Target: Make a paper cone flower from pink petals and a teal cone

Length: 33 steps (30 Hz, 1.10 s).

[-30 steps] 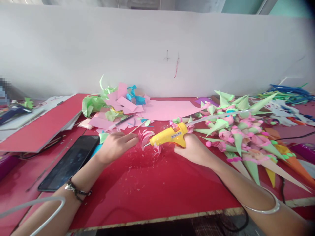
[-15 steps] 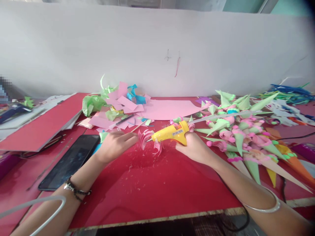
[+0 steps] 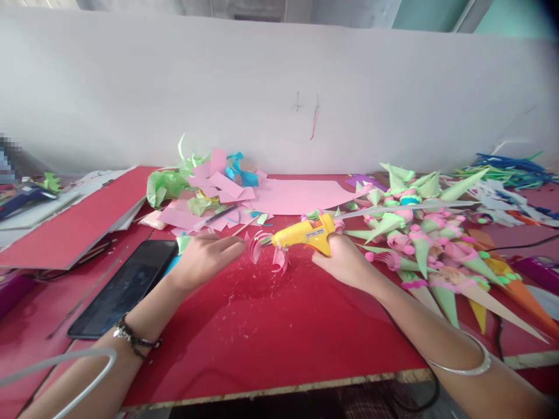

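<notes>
My right hand point(image 3: 347, 259) is closed around the handle of a yellow glue gun point(image 3: 301, 233), with a long clear glue stick point(image 3: 393, 208) out of its back. The gun's nozzle points left, at a curled, fringed pink paper strip point(image 3: 255, 247). At that strip's left edge my left hand point(image 3: 213, 256) is closed, its fingertips pinching the paper. Another fringed pink paper curl point(image 3: 280, 261) hangs just below the nozzle; I cannot tell whether the two are joined.
A black phone point(image 3: 126, 291) lies beside my left forearm. Paper scraps point(image 3: 218, 186) are heaped at the back left, by a large pink sheet point(image 3: 301, 196). Several green and pink paper cones point(image 3: 423, 244) crowd the right. A red board point(image 3: 74, 221) lies at left.
The glue gun has shifted very slightly to the right. Both hands keep their hold, and the pink paper stays nearly in place.
</notes>
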Motion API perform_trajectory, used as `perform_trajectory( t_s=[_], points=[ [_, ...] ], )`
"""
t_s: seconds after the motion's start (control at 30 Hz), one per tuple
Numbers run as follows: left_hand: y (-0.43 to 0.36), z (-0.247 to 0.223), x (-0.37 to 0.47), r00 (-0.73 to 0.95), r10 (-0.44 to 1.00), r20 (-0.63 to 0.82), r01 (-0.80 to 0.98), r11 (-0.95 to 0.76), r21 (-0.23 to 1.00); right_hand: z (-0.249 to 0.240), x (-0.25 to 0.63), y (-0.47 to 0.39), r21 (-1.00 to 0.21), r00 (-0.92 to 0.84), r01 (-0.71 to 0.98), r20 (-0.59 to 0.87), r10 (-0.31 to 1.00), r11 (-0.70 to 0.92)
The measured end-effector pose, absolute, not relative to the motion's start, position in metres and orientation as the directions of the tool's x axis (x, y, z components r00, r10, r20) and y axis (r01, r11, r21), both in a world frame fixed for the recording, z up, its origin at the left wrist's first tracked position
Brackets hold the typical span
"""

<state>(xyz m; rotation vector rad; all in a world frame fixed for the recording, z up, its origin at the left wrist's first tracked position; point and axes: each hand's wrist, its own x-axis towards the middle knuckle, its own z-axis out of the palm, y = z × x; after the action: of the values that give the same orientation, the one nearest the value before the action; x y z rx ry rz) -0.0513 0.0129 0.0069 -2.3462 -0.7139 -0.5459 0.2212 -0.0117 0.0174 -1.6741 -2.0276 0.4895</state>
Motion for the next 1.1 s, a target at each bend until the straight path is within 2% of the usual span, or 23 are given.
perform_trajectory(
  t_s=[0.4, 0.7, 0.9, 1.1],
  points=[
    [0.011, 0.008, -0.051, 0.779, 0.349, 0.521, 0.593, -0.681, -0.429, 0.010, 0.224, -0.007, -0.523, -0.173, 0.819, 0.166, 0.971, 0.236],
    [0.011, 0.008, -0.051, 0.780, 0.338, 0.527, 0.585, -0.692, -0.422, 0.014, 0.223, -0.009, -0.553, -0.149, 0.799, 0.198, 0.969, 0.236],
    [0.009, 0.010, -0.051, 0.737, 0.332, 0.589, 0.613, -0.695, -0.375, 0.020, 0.222, -0.011, -0.598, -0.123, 0.771, 0.197, 0.973, 0.219],
    [0.007, 0.014, -0.050, 0.728, 0.289, 0.621, 0.613, -0.681, -0.402, 0.020, 0.227, -0.008, -0.597, -0.063, 0.779, 0.232, 0.971, 0.194]
  ],
)
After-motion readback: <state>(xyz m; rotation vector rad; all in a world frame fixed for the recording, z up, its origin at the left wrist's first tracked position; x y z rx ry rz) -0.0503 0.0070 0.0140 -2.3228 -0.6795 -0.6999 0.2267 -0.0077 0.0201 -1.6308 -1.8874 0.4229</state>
